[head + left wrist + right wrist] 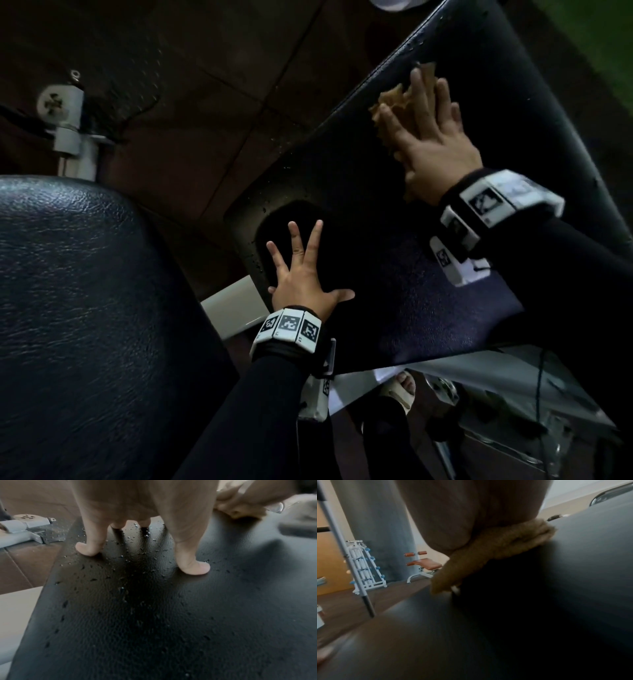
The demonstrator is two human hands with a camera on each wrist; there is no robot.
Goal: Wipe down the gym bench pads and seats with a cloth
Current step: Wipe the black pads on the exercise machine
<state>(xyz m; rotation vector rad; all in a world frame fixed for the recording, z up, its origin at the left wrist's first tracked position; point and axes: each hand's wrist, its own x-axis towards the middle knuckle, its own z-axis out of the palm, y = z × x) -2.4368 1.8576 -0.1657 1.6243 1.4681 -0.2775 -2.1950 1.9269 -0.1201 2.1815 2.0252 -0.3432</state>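
A long black bench pad (394, 274) runs from the lower middle to the upper right of the head view, speckled with water drops (123, 591). My right hand (428, 137) lies flat on a tan cloth (394, 99) and presses it onto the pad's upper part; the right wrist view shows the cloth (488, 553) bunched under the palm. My left hand (301, 270) rests spread on the pad's near end, its fingertips (197, 568) on the wet vinyl. A second black pad (85, 325) fills the lower left.
White frame parts with a bolt (65, 116) stand on the dark floor at the left. A foot in a pale sandal (400, 387) shows below the pad. An orange bench (426, 563) and a white rack (366, 563) stand far off beside a grey pillar (376, 520).
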